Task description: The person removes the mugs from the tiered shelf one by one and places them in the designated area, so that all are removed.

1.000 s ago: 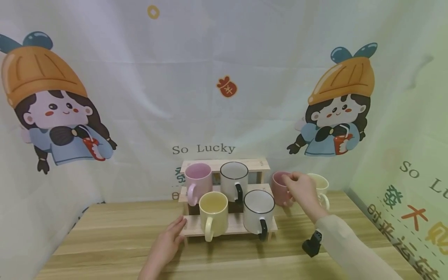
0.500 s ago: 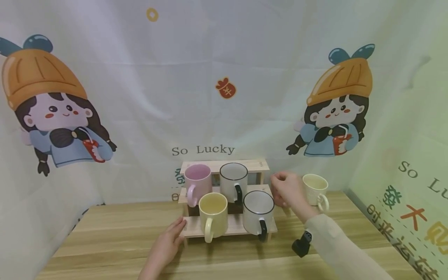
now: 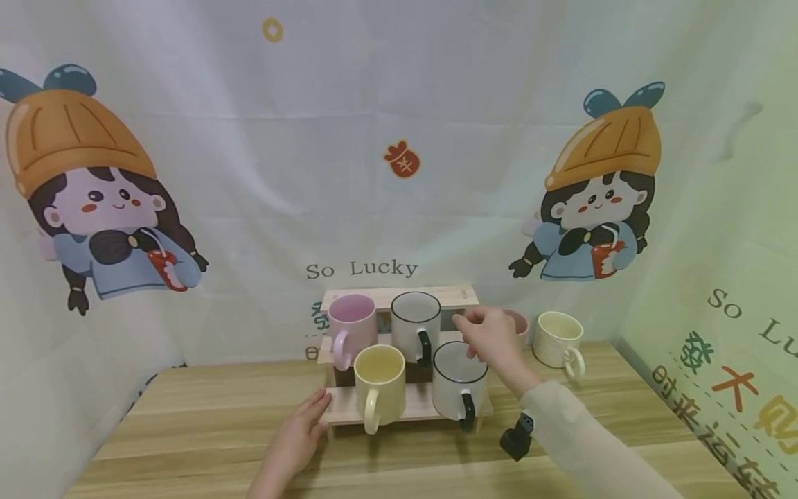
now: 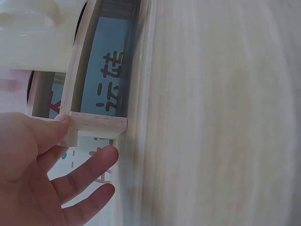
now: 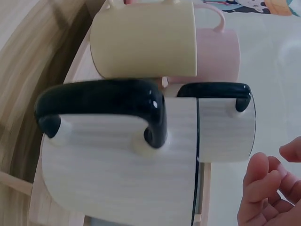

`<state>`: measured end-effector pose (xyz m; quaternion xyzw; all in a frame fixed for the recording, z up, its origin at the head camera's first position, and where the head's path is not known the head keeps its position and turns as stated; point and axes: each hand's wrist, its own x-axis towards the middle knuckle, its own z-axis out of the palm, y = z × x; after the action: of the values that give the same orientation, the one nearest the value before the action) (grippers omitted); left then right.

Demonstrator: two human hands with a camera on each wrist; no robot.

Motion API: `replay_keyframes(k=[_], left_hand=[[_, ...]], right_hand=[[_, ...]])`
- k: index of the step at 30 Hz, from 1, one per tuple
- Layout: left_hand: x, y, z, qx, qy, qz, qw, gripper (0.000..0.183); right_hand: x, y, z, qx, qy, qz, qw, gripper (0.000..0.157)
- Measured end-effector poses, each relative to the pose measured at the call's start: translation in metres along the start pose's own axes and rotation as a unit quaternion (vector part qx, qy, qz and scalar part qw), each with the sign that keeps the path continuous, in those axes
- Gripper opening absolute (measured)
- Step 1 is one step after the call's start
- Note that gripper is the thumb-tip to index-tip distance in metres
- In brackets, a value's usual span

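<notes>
A small three-tier wooden shelf point(image 3: 341, 409) stands on the table. My left hand point(image 3: 298, 431) pinches its front left end; in the left wrist view the thumb lies on the board's end and the other fingers spread below. On the front step sit a yellow mug point(image 3: 380, 388) and a black-rimmed white mug point(image 5: 117, 174). On the middle step are a pink mug point(image 3: 352, 322) and another black-rimmed white mug point(image 3: 415, 326). My right hand point(image 3: 495, 341) hovers beside the white mugs, fingers loosely bent, nothing between them.
A dark pink mug point(image 3: 517, 323), partly hidden behind the right hand, and a cream mug point(image 3: 557, 341) stand on the table point(image 3: 206, 416) right of the shelf. A patterned curtain point(image 3: 293, 138) hangs behind. A black device point(image 3: 517, 438) hangs at the right wrist.
My right hand has left the dark pink mug and moved left toward the white mugs. The left hand stays at the shelf's end.
</notes>
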<state>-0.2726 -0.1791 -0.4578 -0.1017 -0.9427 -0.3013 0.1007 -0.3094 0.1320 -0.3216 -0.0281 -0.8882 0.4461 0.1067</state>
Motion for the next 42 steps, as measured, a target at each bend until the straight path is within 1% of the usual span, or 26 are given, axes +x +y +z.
replay_keyframes(k=[3, 6, 10, 13, 16, 19, 24, 33, 37, 42], left_hand=[[0.000, 0.000, 0.000, 0.001, 0.000, -0.001, 1.0000, 0.047], [0.000, 0.000, 0.000, 0.000, 0.000, -0.003, 1.0000, 0.048], [0.000, 0.000, 0.000, 0.001, 0.001, -0.003, 1.0000, 0.048], [-0.001, 0.000, 0.000, 0.001, 0.001, -0.002, 1.0000, 0.047], [-0.001, -0.001, 0.002, 0.000, 0.001, 0.000, 1.0000, 0.047], [-0.001, -0.001, 0.002, 0.000, 0.002, 0.000, 1.0000, 0.048], [0.000, -0.001, 0.002, 0.001, 0.003, -0.001, 1.0000, 0.048], [0.001, 0.001, 0.001, 0.006, 0.005, 0.008, 0.9999, 0.047], [0.000, 0.000, 0.001, 0.005, 0.004, 0.004, 1.0000, 0.047], [0.000, 0.000, 0.000, 0.005, 0.003, -0.001, 1.0000, 0.048]], right_hand=[[-0.002, -0.004, 0.004, -0.027, -0.007, 0.010, 1.000, 0.024], [-0.003, -0.007, 0.009, -0.032, -0.011, 0.009, 0.999, 0.024], [-0.003, -0.009, 0.015, -0.003, -0.019, 0.005, 1.000, 0.024], [-0.004, -0.010, 0.019, 0.004, -0.034, 0.016, 0.999, 0.027], [-0.004, -0.012, 0.024, 0.004, -0.045, 0.024, 0.999, 0.030], [-0.004, -0.014, 0.028, 0.006, -0.045, 0.028, 0.999, 0.032], [-0.004, -0.017, 0.034, 0.009, -0.051, 0.021, 0.998, 0.036], [-0.004, -0.016, 0.042, 0.000, -0.060, 0.011, 0.998, 0.034], [-0.004, -0.016, 0.045, -0.002, -0.064, 0.009, 0.998, 0.034], [-0.005, -0.015, 0.049, 0.009, -0.066, 0.011, 0.998, 0.033]])
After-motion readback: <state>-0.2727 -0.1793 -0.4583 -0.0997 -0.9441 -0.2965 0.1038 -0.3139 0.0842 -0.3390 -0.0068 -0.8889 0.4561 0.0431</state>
